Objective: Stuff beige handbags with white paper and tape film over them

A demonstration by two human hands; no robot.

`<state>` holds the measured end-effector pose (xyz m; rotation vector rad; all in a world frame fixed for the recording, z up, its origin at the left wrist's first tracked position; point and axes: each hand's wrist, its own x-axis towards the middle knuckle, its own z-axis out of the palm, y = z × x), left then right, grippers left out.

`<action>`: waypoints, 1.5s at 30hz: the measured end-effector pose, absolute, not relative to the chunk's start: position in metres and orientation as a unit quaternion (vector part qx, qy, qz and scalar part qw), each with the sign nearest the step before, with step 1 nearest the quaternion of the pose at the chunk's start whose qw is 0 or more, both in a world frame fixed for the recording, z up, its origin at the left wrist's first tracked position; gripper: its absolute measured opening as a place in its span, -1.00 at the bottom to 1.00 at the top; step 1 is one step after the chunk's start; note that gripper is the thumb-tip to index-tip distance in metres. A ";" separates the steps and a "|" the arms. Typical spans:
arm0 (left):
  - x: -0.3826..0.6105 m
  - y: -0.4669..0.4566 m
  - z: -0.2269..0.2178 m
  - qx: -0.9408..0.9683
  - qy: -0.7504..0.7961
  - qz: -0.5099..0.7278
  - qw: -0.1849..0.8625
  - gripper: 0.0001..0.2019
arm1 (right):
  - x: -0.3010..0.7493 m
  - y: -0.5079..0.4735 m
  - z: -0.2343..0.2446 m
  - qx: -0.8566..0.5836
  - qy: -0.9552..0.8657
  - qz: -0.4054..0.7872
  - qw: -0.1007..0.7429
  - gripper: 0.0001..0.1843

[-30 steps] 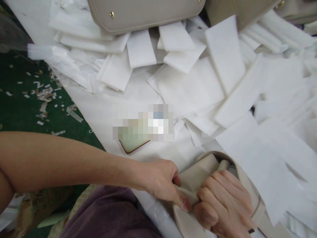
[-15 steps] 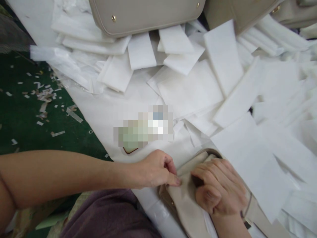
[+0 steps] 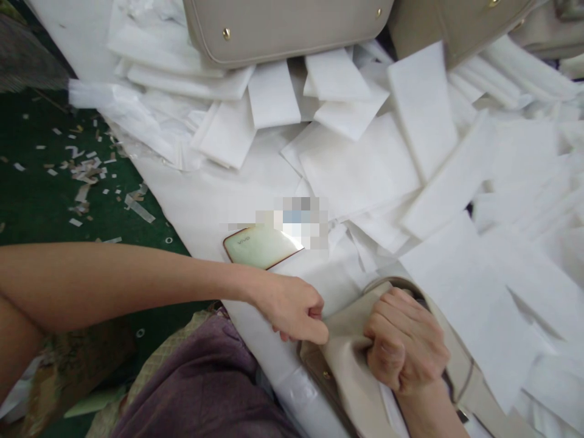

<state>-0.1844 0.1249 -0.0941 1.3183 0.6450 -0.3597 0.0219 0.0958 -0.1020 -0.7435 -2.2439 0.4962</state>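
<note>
A beige handbag (image 3: 349, 377) lies tilted on the white-covered table in front of me, a gold stud showing on its base. My left hand (image 3: 294, 309) is closed at the bag's near left side, thumb and fingers pinching its material near the base. My right hand (image 3: 407, 344) lies closed over the bag's upper side, with a fold of the soft panel bunched at its fingertips. Its palm side is hidden. The bag's strap runs down to the right beneath my right wrist.
Beyond my left hand lies a pale green phone (image 3: 260, 248), partly blurred out. White folded sheets (image 3: 360, 158) cover much of the table. Larger beige bags (image 3: 287, 30) stand at the back. Scraps litter the green floor (image 3: 86, 194) to the left.
My left forearm has shifted slightly up in the picture, and its fingers have curled in more. My right hand has turned slightly while staying on the bag, drawing the panel into a fold.
</note>
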 end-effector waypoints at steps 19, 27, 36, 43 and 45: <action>-0.161 0.134 -0.108 0.621 0.212 -0.177 0.734 -0.59 | 0.025 0.085 -0.104 -0.287 -0.870 0.171 0.363 -0.54; -0.153 0.129 -0.117 0.551 0.156 -0.101 0.814 -0.63 | 0.027 0.083 -0.106 -0.290 -0.869 0.173 0.362 -0.51; -0.155 0.120 -0.114 0.525 0.164 0.000 0.835 -0.69 | 0.025 0.086 -0.106 -0.302 -0.868 0.165 0.358 -0.49; -0.173 0.107 -0.100 0.626 0.277 0.095 0.723 -0.80 | 0.018 0.097 -0.101 -0.340 -0.880 0.160 0.290 -0.48; -0.178 0.102 -0.099 0.632 0.318 0.116 0.698 -0.82 | 0.018 0.100 -0.102 -0.349 -0.885 0.189 0.243 -0.48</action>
